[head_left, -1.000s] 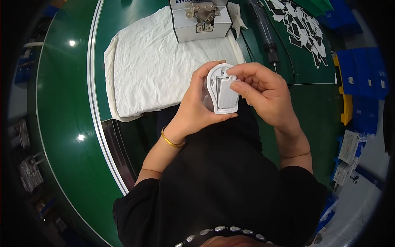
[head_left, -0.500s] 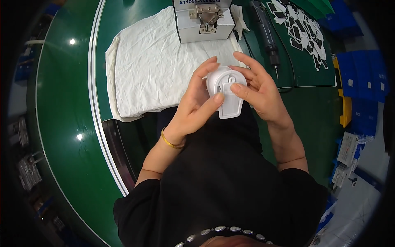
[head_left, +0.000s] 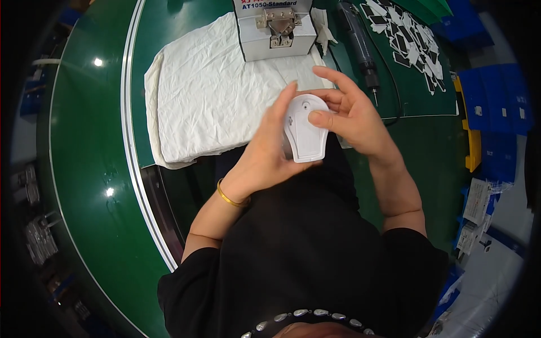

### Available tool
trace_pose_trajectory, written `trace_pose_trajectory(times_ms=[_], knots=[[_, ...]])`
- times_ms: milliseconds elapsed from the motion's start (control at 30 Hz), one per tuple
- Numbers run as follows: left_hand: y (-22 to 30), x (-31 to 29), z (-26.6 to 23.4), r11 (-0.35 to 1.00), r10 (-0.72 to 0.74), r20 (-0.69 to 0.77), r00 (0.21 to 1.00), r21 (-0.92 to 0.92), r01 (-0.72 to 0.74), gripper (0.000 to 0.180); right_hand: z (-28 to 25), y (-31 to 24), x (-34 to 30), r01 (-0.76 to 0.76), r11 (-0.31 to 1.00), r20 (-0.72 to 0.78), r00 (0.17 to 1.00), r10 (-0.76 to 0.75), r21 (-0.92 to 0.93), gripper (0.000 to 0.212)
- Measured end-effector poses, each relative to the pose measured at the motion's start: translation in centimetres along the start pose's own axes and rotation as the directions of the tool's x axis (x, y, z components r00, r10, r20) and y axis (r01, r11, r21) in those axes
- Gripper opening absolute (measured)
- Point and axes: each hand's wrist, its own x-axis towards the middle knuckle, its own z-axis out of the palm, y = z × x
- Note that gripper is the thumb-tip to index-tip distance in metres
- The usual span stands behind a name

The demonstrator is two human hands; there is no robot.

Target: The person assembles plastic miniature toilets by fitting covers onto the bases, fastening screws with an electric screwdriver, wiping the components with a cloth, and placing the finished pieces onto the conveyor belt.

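Between my hands, above my lap and just off the table's front edge, is a white plastic housing point(head_left: 307, 133). It has a rounded top, a narrower straight lower end and a small hole near the top. My left hand point(head_left: 269, 143) cups its left side, with the thumb under the lower end and fingers up along the edge. My right hand point(head_left: 352, 115) grips it from the right, thumb pressed on the face and some fingers behind. The right index finger sticks out free. The back of the housing is hidden.
A white cloth pad point(head_left: 203, 96) covers part of the green table point(head_left: 93, 135). On its far side stands a boxy device with a metal clamp point(head_left: 282, 25). To the right lie an electric screwdriver point(head_left: 360, 48) and a heap of small black-and-white pieces point(head_left: 406, 42). Blue bins point(head_left: 496, 101) stand farther right.
The housing's face shows more squarely now and a raised round part at its left is out of sight. My left thumb has slid from the face down to the lower end.
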Motion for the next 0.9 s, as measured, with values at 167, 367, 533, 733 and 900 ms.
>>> trace_pose_trajectory(times_ms=[167, 367, 533, 733, 900], knots=[[-0.1, -0.2, -0.8, 0.990, -0.011, -0.215, 0.977, 0.136, 0.041, 0.115, -8.7, -1.8, 6.1, -0.073, 0.526, -0.395, 0.749, -0.533, -0.847, 0.054], [-1.9, -0.1, -0.3, 0.974, 0.006, -0.207, 0.978, 0.221, 0.041, 0.099, -17.4, 1.2, 12.2, -0.420, 0.434, -0.556, 0.791, -0.255, -0.797, 0.072], [-2.2, -0.7, -1.1, 0.939, 0.094, -0.114, 0.989, 0.340, -0.050, 0.082, -16.6, -1.0, 11.5, -0.244, 0.856, -0.489, 0.872, -0.012, -0.456, 0.052], [-3.1, -1.1, -1.1, 0.922, 0.183, -0.108, 0.977, 0.364, -0.132, 0.073, -7.6, -7.8, 10.2, 0.415, 0.767, -0.210, 0.909, -0.359, 0.489, 0.030], [-3.2, -1.1, -1.0, 0.924, 0.184, -0.113, 0.976, 0.357, -0.133, 0.074, -2.4, -9.8, 12.2, 0.717, 0.679, -0.369, 0.680, -0.633, 0.158, 0.054]])
